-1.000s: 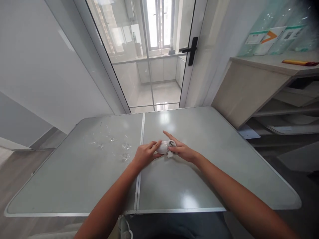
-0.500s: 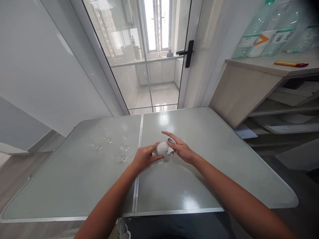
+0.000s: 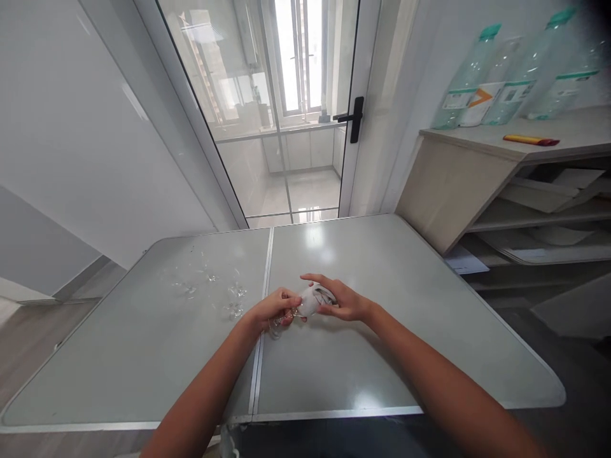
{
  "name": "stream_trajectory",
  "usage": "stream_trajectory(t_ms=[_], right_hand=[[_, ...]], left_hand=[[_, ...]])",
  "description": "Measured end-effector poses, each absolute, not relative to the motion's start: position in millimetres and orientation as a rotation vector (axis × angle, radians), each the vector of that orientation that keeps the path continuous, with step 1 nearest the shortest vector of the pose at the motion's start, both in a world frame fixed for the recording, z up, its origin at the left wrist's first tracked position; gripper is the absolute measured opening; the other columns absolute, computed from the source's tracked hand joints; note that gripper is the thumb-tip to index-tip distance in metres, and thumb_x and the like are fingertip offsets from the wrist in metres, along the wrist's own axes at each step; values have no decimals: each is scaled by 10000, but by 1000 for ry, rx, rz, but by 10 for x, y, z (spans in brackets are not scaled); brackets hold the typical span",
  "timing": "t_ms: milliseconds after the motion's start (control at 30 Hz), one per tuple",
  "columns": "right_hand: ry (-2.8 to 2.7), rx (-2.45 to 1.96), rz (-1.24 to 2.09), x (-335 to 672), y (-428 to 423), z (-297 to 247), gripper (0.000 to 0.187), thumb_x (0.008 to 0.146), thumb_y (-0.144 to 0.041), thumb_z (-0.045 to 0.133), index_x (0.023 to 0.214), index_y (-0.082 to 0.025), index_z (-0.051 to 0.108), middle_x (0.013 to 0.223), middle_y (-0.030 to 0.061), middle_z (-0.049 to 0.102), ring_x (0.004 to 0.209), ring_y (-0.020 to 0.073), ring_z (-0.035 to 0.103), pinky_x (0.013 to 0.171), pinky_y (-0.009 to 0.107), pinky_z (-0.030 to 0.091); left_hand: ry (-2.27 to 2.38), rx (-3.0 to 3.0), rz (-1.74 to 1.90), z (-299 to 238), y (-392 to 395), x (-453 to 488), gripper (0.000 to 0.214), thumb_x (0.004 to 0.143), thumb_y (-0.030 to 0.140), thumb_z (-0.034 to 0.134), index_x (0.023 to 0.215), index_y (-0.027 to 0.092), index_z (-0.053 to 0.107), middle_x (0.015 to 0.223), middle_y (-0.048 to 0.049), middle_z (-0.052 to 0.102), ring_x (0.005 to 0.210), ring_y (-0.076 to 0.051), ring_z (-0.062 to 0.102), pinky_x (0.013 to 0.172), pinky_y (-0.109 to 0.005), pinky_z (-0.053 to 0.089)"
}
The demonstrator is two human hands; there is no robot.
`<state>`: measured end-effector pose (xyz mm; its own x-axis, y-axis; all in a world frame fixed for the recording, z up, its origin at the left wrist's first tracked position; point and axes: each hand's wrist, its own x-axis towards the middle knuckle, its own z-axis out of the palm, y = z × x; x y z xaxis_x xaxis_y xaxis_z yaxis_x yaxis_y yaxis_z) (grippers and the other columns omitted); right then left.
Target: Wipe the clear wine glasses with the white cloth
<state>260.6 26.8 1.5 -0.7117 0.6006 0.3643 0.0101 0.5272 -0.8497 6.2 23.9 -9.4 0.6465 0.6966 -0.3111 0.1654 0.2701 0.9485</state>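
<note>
Over the middle of the grey folding table (image 3: 382, 356), both my hands meet on a small clear glass (image 3: 305, 304) wrapped in a white-grey cloth (image 3: 321, 296). My left hand (image 3: 270, 310) is closed on the glass's left end, near the table's centre seam. My right hand (image 3: 344, 304) is curled over the cloth and presses it on the glass from the right. Most of the glass is hidden by cloth and fingers.
Several clear glasses (image 3: 212, 286) stand on the table's left half. A glass door (image 3: 305, 114) with a black handle is behind the table. At the right a wooden shelf (image 3: 477, 172) carries plastic bottles (image 3: 465, 89) and a yellow-red pen (image 3: 527, 140).
My hands and the wrapped glass have dropped slightly towards me. My right fingers, stretched out before, now curl over the cloth. The view has tilted up a little.
</note>
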Motion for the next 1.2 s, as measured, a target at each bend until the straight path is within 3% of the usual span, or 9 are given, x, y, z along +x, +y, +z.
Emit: stream_trajectory(t_ms=[167,333,433,533,667,767,867,1033,1200], right_hand=[[-1861,-684,1285,2517,243,-3,584,950,-443,571,1502,-289,453,917,15,598,794,168,516,840,333,454],[-1219,-947,1608,2324,243,-62,605,911,-486,593,1461,-269,465,935,21,572,786,171,536,727,292,466],[-1343,-898,1490,2327,244,-56,553,926,-485,588,1436,-290,495,1099,36,586,916,187,551,838,309,464],[-1653,-754,1428,2450,256,5,518,970,-491,533,1447,-296,487,1084,30,611,890,185,544,863,327,454],[-1988,-574,1342,2628,291,89,436,993,-497,493,1345,-255,578,1018,36,628,802,172,526,791,315,438],[-2002,-586,1319,2627,289,98,437,991,-480,503,1366,-264,567,1016,33,625,821,171,530,819,319,432],[-1701,-763,1462,2517,270,47,474,965,-460,550,1404,-282,525,990,23,602,850,174,539,800,302,441],[-1172,-860,1696,2390,265,-43,504,871,-477,663,1312,-256,561,849,-2,558,728,155,529,655,257,436],[-1221,-805,1775,2475,310,-22,586,762,-434,795,1272,-240,581,871,0,594,728,150,565,619,241,427]], left_hand=[[1007,1793,663,-130,213,74,603,753,619,755,1038,88,748,600,-7,625,477,-98,506,493,-213,390],[1301,2392,926,-182,155,172,544,855,519,703,1269,166,692,1007,-132,757,750,-173,667,627,-233,452],[1268,2192,820,-159,152,190,587,829,594,694,1216,153,708,834,-66,734,626,-139,611,575,-218,421],[1035,1675,567,-114,177,153,627,816,693,633,957,91,738,609,-16,610,465,-91,475,486,-214,361],[818,1219,359,-79,213,114,698,813,772,550,788,87,678,677,-76,644,388,-36,319,407,-211,272],[867,1339,438,-86,197,140,698,818,762,557,843,79,702,650,-49,615,405,-44,343,422,-209,273],[1065,1823,667,-139,159,175,630,786,667,689,1082,113,735,639,-8,605,500,-90,464,510,-211,343],[1353,2414,839,-238,148,190,601,853,526,701,1331,166,644,916,-106,738,685,-159,604,623,-237,402],[1219,2270,684,-119,182,174,615,808,521,746,1327,204,653,689,33,629,587,-112,507,600,-214,378]])
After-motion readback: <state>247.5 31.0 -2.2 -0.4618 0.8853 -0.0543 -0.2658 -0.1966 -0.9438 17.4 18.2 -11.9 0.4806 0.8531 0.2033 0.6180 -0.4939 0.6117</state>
